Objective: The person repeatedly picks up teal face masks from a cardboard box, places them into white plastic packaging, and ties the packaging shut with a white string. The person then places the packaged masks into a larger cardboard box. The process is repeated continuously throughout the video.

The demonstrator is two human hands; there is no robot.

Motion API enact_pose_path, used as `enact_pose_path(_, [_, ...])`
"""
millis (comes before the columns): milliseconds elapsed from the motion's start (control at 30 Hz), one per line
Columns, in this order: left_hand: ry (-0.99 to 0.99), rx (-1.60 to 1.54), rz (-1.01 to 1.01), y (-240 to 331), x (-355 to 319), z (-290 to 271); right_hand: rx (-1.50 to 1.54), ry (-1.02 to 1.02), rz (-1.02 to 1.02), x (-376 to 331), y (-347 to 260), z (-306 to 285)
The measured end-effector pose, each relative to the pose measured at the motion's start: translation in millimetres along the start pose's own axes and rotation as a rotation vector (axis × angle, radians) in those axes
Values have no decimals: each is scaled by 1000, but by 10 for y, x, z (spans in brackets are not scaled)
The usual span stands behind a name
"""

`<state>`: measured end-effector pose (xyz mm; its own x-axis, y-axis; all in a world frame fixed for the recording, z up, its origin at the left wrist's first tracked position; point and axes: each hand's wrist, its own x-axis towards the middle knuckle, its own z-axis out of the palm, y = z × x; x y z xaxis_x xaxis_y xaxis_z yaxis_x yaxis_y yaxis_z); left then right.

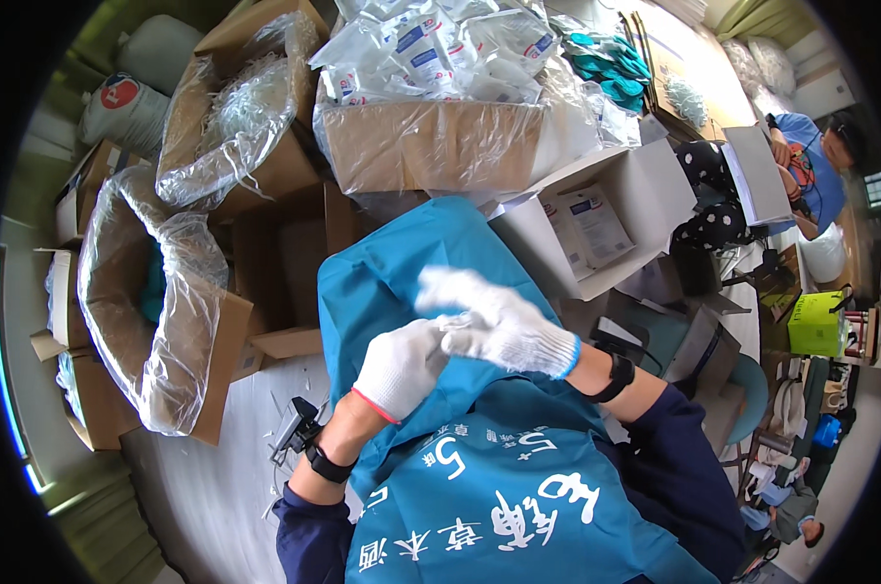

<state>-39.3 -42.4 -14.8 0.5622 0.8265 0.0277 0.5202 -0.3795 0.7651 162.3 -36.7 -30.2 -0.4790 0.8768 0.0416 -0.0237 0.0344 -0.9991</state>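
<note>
Both my hands wear white knitted gloves and meet in front of me, above the teal apron [489, 457] over my lap. My left hand [400, 368], with a red cuff edge, is closed, and its fingertips touch the right hand near the thumb. Whatever it may pinch is hidden there. My right hand [507, 329], with a blue cuff edge, has its fingers stretched out toward the upper left and holds nothing I can see. Nearest the right hand stands an open white carton [655, 200] with several flat white packets [587, 229] inside.
A plastic-lined cardboard box [431, 146] ahead is heaped with white packets [431, 49]. Teal gloves [611, 68] lie to its right. Plastic-lined cartons [197, 341] stand at left, with an open brown box [280, 263] beside them. A co-worker [815, 175] sits at far right.
</note>
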Motion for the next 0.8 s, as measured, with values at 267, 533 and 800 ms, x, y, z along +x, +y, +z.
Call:
enact_pose_path(267, [-89,156,79,129,-133,-234,115,-325,591,-74,-272,-9])
enact_pose_path(533, [-52,-1110,-541,357,-125,-75,-136,72,144,5,-364,69])
enact_pose_path(800, [-391,-972,-709,449,-455,-355,-857,-139,-651,-79,-681,-36])
